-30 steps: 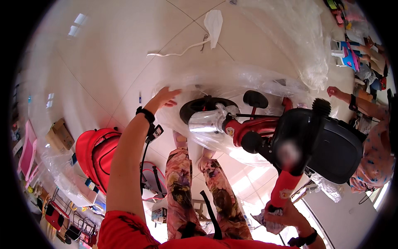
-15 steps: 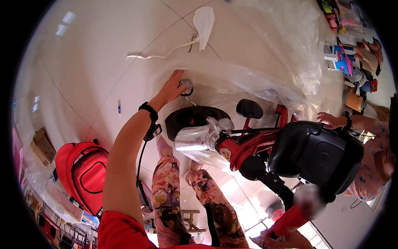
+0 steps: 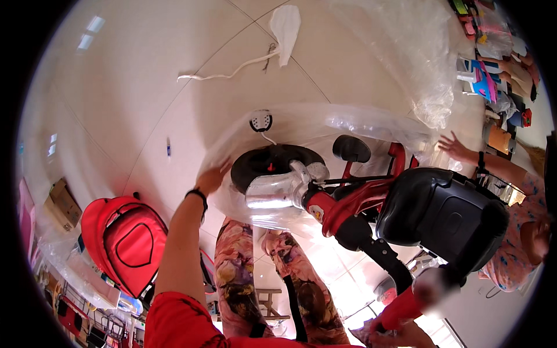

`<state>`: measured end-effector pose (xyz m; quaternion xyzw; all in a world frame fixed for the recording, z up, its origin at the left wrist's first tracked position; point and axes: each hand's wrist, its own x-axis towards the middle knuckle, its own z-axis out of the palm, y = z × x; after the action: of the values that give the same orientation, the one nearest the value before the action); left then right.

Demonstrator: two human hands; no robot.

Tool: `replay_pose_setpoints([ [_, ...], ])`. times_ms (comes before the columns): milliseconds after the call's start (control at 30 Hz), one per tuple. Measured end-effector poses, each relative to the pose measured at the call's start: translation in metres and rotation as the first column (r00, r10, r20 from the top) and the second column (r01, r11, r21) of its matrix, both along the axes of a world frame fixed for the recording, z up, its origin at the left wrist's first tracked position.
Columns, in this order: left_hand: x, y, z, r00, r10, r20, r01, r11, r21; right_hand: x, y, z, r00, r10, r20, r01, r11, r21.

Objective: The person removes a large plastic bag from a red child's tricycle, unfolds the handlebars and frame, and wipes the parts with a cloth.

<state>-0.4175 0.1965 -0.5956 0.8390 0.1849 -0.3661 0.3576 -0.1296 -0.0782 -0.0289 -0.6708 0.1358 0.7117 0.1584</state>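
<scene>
A child's tricycle hangs in front of me, with a black front wheel point(image 3: 272, 165), a silver fender point(image 3: 271, 196), a red frame point(image 3: 342, 203) and a black seat point(image 3: 447, 214). A clear plastic bag point(image 3: 325, 123) covers its front half. My left hand point(image 3: 212, 177) grips the bag's left edge beside the wheel. My right hand point(image 3: 401, 336), low at the frame's edge and partly cut off, is closed on a red bar point(image 3: 400, 308) of the tricycle. Another person's hand point(image 3: 455, 148) touches the bag on the right.
A red fabric canopy point(image 3: 125, 243) lies on the tiled floor to my left, with a cardboard box point(image 3: 64, 200) beyond it. A white cloth with a cord point(image 3: 284, 23) and a heap of clear plastic sheet point(image 3: 418, 52) lie further off. My patterned trouser legs point(image 3: 243, 272) are below.
My left hand has come down from the bag's top to its left edge by the wheel. The tricycle has swung closer and lower. My right hand has slid toward the bottom edge.
</scene>
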Motion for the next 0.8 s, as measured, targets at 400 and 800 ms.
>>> replay_pose_setpoints([
  [400, -0.027, -0.094, 0.075, 0.524, 0.844, -0.117, -0.745, 0.387, -0.543, 0.014, 0.014, 0.022, 0.98, 0.199, -0.02, -0.192, 0.963, 0.19],
  [800, -0.01, 0.016, 0.116, 0.143, 0.788, -0.599, -0.947, -0.067, -0.314, 0.019, 0.0, 0.096, 0.99, 0.093, -0.108, -0.072, 0.981, 0.182],
])
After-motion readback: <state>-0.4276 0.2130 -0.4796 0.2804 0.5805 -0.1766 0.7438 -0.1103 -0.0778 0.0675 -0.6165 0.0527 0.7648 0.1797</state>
